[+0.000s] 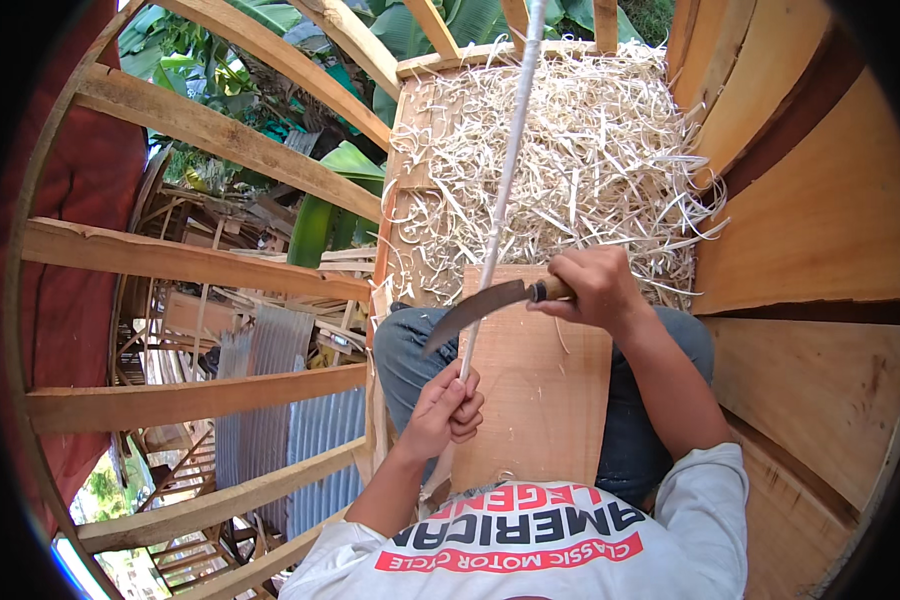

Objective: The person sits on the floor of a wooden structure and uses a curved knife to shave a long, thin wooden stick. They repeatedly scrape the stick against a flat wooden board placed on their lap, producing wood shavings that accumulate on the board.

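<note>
A long, thin, pale stick (504, 190) slants up and away from my left hand (444, 408), whose fingers are wrapped round its near end. My right hand (598, 288) grips the short wooden handle of a curved knife (476, 314). The dark blade points left and lies across the stick, a little beyond my left fist; whether its edge bites into the wood cannot be made out. Under both hands a flat wooden board (535, 400) rests over my lap, between my knees in blue jeans.
Curled pale shavings (570, 170) heap over the wooden floor ahead. Wooden rails (200, 270) run along the left, with corrugated metal sheets (270, 370) and scrap timber below them. Plank walls (810, 200) close in the right side. Green leaves (320, 215) show past the railing.
</note>
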{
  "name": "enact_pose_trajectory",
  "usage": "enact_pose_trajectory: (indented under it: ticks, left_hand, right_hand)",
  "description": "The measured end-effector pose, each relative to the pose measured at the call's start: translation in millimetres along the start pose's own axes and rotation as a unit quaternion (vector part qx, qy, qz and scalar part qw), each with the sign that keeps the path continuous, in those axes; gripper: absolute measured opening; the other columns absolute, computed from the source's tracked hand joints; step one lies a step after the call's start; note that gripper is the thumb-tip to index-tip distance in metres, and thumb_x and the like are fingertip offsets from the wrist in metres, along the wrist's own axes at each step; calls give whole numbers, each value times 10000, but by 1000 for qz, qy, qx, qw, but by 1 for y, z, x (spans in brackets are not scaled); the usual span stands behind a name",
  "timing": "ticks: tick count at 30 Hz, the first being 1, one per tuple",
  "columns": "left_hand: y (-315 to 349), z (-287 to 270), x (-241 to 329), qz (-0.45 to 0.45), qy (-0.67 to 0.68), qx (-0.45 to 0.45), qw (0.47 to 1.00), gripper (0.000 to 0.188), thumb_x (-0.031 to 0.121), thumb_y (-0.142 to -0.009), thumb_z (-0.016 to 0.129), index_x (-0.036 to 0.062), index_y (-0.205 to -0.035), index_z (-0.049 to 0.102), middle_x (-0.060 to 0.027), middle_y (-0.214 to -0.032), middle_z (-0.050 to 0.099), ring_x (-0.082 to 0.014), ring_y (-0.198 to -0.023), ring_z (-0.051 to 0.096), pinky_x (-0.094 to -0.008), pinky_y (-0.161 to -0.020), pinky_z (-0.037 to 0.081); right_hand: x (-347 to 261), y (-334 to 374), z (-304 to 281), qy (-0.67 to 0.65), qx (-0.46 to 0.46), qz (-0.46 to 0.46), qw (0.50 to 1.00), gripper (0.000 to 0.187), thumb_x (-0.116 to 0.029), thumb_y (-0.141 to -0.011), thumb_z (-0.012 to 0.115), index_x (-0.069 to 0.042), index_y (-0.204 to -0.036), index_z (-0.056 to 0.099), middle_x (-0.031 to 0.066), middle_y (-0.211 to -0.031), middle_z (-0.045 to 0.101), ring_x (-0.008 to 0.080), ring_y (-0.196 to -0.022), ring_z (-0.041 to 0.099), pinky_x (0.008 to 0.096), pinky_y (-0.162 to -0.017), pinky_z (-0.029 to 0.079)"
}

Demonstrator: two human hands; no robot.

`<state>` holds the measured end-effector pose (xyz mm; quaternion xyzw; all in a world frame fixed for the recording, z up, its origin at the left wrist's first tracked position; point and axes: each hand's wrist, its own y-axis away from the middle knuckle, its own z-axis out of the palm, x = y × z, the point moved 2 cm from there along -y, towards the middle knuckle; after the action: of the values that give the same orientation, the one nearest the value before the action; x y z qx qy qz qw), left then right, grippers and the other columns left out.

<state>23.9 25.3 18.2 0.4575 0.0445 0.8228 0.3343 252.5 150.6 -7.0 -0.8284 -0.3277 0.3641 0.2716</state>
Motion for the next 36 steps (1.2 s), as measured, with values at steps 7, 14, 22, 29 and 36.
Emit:
enact_pose_trajectory:
  ticks: [7, 14, 22, 29, 36]
  left_hand:
    - [1, 2, 6, 10, -19, 0, 1000, 247, 344, -993, 388, 111, -914, 368, 41, -607, 254, -32, -464, 193, -187, -401, 162]
    - [0, 4, 0, 12, -30, 9, 999, 243, 330, -1000, 368, 103, -915, 367, 42, -611, 256, -32, -466, 200, -187, -402, 169]
    - [-5, 8, 4, 9, -24, -9, 1000, 244, 328, -1000, 368, 101, -911, 358, 42, -614, 255, -32, -466, 202, -187, -403, 170]
    - [-5, 9, -1, -1, -13, -1, 1000, 240, 323, -998, 377, 102, -908, 358, 41, -611, 249, -33, -465, 198, -190, -403, 168]
    - [1, -3, -2, -4, 31, -3, 1000, 244, 323, -985, 410, 95, -908, 370, 44, -600, 240, -33, -459, 186, -194, -399, 148]
  right_hand:
    - [2, 3, 4, 1, 44, 52, 998, 444, -441, -716, 746, -92, -598, 499, 53, -497, 497, 207, -415, 518, 296, -415, 416]
    - [0, 1, 6, 26, 60, 90, 994, 492, -526, -710, 711, -111, -579, 483, 12, -489, 482, 176, -407, 515, 306, -415, 418]
    - [-5, -3, 1, 40, 40, 15, 998, 455, -467, -714, 731, -101, -586, 493, 46, -495, 488, 194, -419, 521, 314, -399, 406]
    - [12, 3, -2, 32, 84, 193, 977, 432, -419, -734, 743, -80, -593, 516, 64, -514, 516, 214, -421, 521, 311, -411, 409]
    - [10, -5, -14, -316, -95, 340, 881, 310, -262, -789, 720, -26, -664, 563, 9, -525, 480, 72, -448, 471, 262, -423, 369]
